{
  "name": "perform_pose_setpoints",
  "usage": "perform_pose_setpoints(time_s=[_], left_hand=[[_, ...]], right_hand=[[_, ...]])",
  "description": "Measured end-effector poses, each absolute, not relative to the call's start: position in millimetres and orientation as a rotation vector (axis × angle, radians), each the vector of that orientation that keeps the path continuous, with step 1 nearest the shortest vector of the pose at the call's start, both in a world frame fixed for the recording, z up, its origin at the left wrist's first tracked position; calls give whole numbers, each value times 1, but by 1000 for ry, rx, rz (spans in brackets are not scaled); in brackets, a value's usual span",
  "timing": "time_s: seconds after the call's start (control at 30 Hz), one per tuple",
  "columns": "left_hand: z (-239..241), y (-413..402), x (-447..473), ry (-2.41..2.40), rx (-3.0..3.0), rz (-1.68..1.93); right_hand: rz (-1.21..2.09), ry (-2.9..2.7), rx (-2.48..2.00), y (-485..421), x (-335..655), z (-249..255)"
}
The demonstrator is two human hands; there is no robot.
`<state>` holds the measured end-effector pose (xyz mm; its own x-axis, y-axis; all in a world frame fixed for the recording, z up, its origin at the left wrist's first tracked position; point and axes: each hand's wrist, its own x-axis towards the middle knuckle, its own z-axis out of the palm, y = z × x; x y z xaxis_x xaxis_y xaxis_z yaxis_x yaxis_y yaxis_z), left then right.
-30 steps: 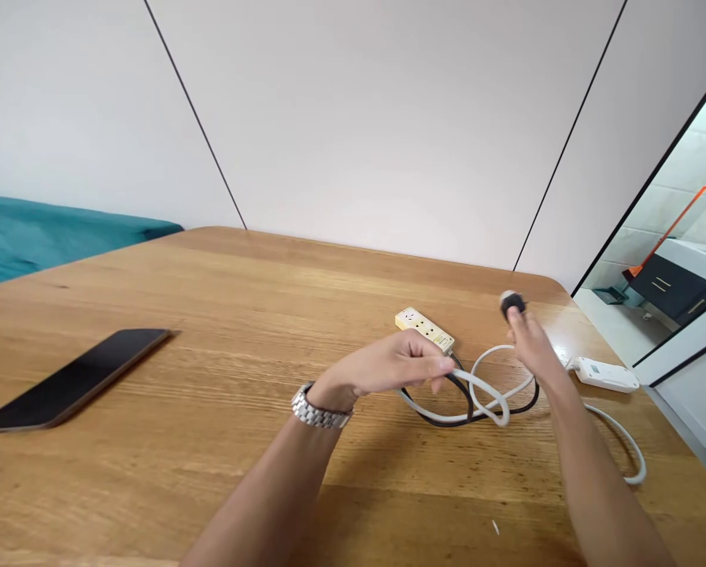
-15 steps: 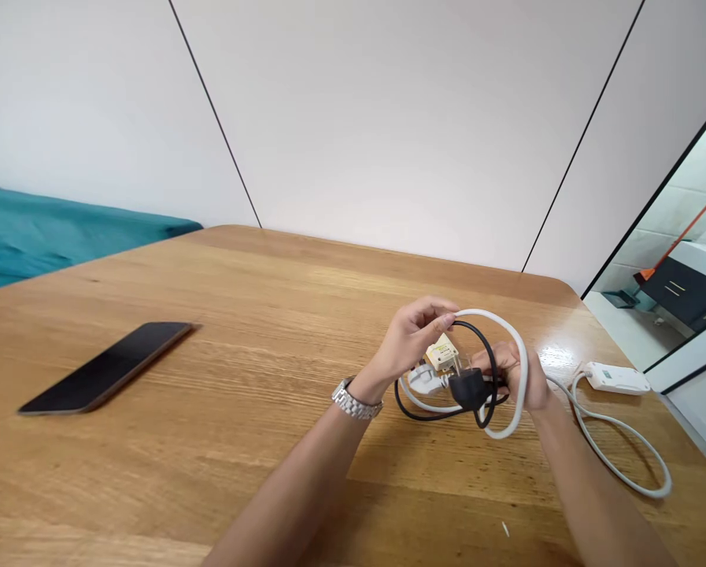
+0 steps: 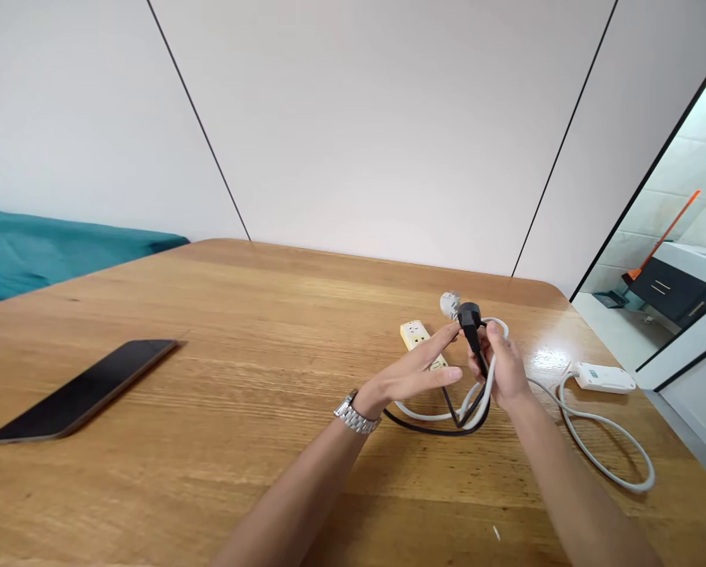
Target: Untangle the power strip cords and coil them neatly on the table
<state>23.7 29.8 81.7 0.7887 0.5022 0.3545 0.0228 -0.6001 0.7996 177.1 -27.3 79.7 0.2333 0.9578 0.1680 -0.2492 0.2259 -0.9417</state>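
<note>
My right hand [image 3: 502,364] is closed around a white cable [image 3: 497,321] and a black cable [image 3: 480,361] just below their plugs. The black plug [image 3: 469,313] points up above its fingers, and the white plug [image 3: 450,304] is right behind it. To the left, my left hand [image 3: 415,374] has its fingers stretched out, thumb apart, fingertips close to the black plug's cord; whether they touch cannot be made out. Beneath that hand lies a cream power strip [image 3: 412,334], partly hidden. Loops of both cables hang down to the table between the hands.
A white box with a small display [image 3: 605,378] lies at the right on the wooden table [image 3: 282,331], its cord [image 3: 615,472] curling toward me. A dark phone-like slab [image 3: 84,390] is at the left. A white wall [image 3: 358,126] closes off the back.
My left hand has let go of the cable loop and opened. My right hand has raised the black and white plugs off the power strip, exposing its sockets. The view has shifted slightly.
</note>
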Motion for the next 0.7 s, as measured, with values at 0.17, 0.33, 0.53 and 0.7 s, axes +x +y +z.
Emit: perform_pose_setpoints(time_s=[0.17,0.33,0.53,0.7], left_hand=[[75,15,47,741,1782,862],[72,20,53,836,1614,982],[62,66,43,974,1223,1158],[46,94,41,1113,1214,1086]], right_hand=[[1064,-1275,-1051,-29,173,71],[1003,-1579,-1151,-40,195,73],[491,-1417,-2066,-53,318,70],[-177,-1114,-2774,-72,435,26]])
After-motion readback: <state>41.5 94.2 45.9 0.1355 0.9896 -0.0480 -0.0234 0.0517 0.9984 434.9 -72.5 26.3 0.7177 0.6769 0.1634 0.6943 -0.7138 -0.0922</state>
